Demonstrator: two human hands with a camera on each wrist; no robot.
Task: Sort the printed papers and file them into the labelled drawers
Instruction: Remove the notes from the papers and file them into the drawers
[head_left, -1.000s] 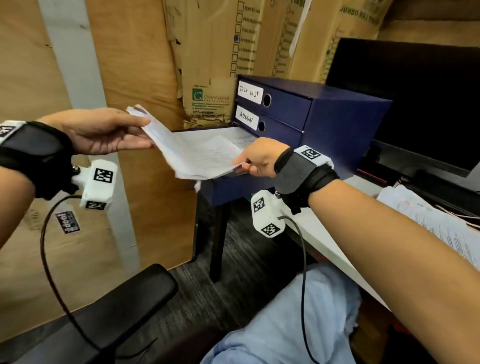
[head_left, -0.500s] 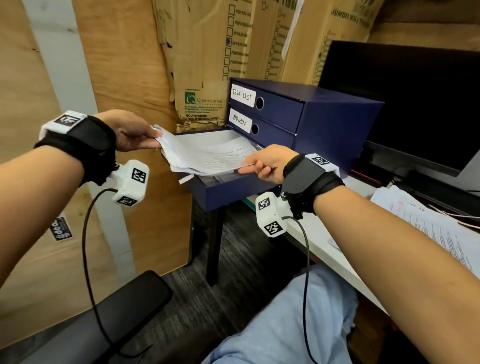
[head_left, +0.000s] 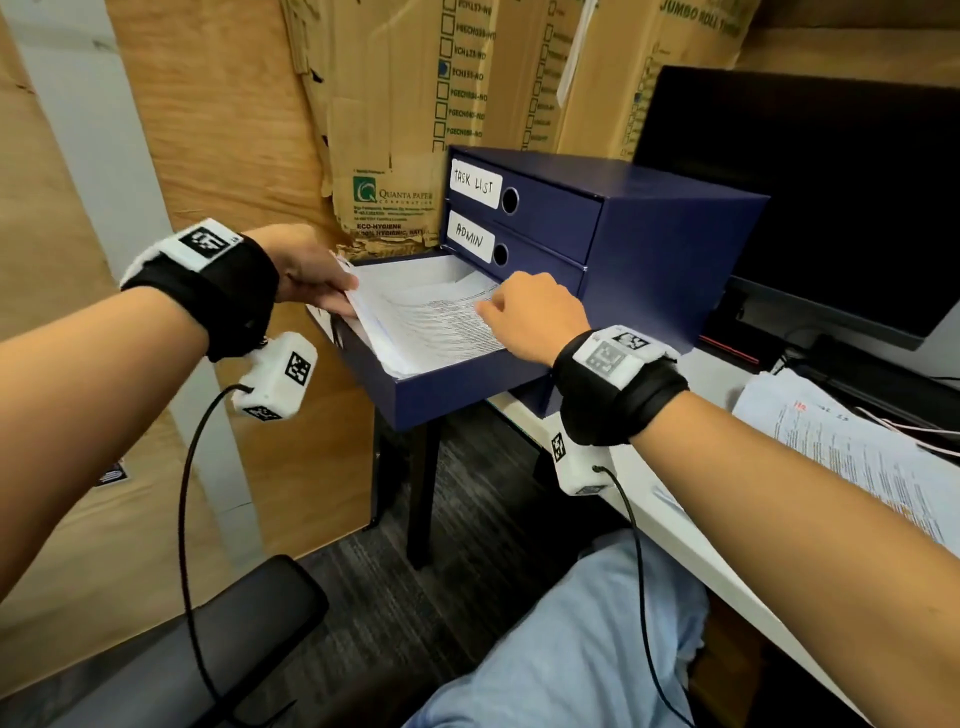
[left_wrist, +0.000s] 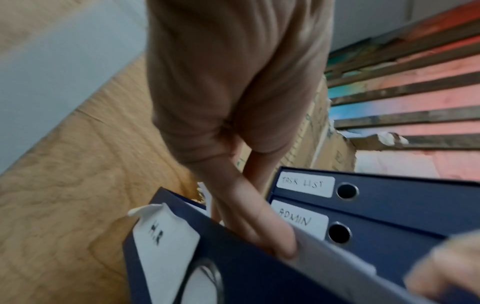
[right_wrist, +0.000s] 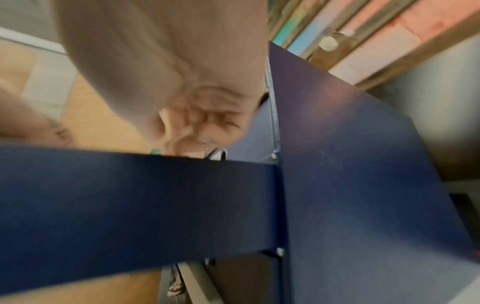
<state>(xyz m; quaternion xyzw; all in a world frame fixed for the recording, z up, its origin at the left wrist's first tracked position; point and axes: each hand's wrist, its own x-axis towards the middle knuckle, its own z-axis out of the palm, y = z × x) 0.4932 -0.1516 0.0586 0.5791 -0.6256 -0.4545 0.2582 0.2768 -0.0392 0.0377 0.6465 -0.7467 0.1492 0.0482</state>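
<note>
A stack of printed papers (head_left: 431, 322) lies inside the pulled-out bottom drawer (head_left: 457, 395) of a dark blue drawer unit (head_left: 665, 244). The left wrist view shows this drawer's label reading H.R (left_wrist: 161, 234). The two drawers above, labelled TASK LIST (head_left: 475, 183) and ADMIN (head_left: 470, 236), are closed. My left hand (head_left: 311, 275) holds the stack's left edge, with its fingers (left_wrist: 259, 226) reaching down into the drawer. My right hand (head_left: 530, 312) sits on the stack's right edge with its fingers curled (right_wrist: 197, 127) on the sheets.
A dark monitor (head_left: 810, 197) stands right of the unit on the white desk (head_left: 675, 519). More printed papers (head_left: 841, 447) lie on the desk at right. Cardboard boxes (head_left: 395, 104) and a plywood wall (head_left: 218, 130) are behind. A black chair armrest (head_left: 249, 613) is at lower left.
Both hands carried the stack from in front of the unit down into the open bottom drawer, where it now lies flat. My right hand has shifted onto the top of the sheets.
</note>
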